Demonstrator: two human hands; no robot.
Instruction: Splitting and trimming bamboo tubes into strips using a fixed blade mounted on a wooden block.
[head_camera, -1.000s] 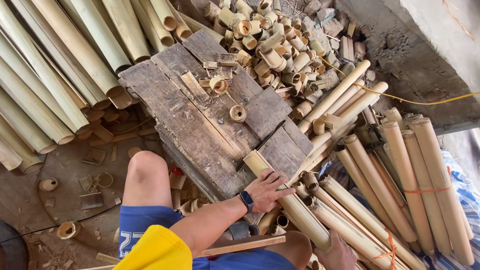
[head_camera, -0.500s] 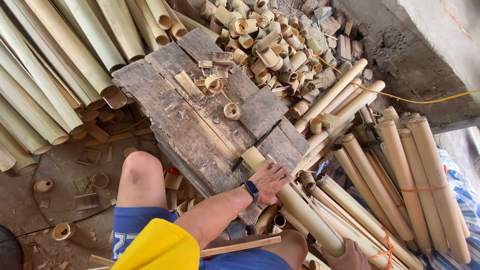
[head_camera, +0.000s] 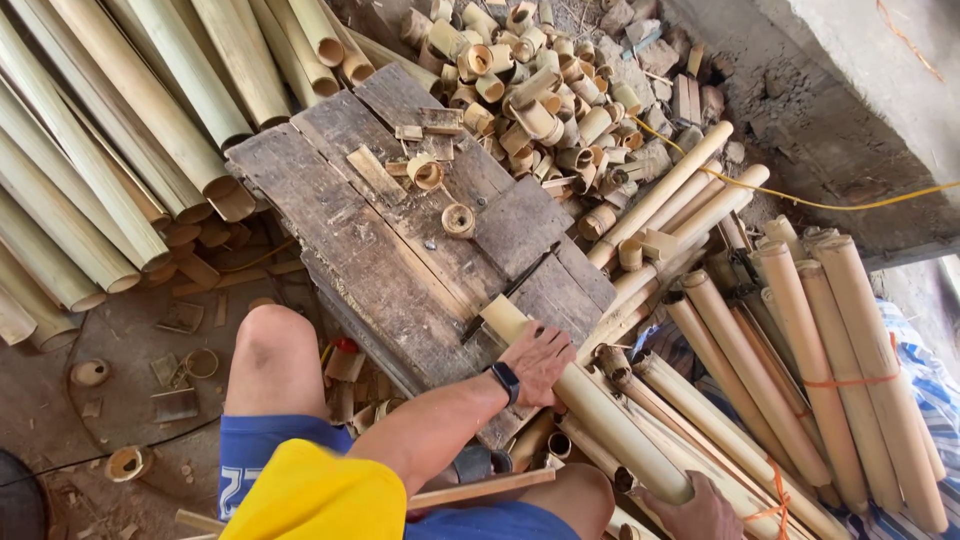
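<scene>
A long pale bamboo pole (head_camera: 610, 420) lies slanted, its cut end (head_camera: 500, 318) resting on the near corner of a worn wooden bench (head_camera: 380, 250). My left hand (head_camera: 540, 360), with a dark watch on the wrist, presses down on the pole just behind that end, fingers curled over it. My right hand (head_camera: 700, 510) grips the pole's lower part at the bottom edge of the view. A dark narrow slot (head_camera: 510, 290) runs across the bench just beyond the pole's end. Two short bamboo rings (head_camera: 458, 220) (head_camera: 426, 172) sit on the bench top.
Long bamboo poles (head_camera: 120, 160) lean at the left, and more (head_camera: 820, 380), some tied with orange string, lie at the right. A heap of short cut pieces (head_camera: 540, 110) lies behind the bench. My bare knee (head_camera: 270, 350) is beside the bench. Offcuts litter the dirt floor (head_camera: 130, 400).
My left hand has slid a little up the pole toward the bench. The pole and my right hand have stayed nearly where they were.
</scene>
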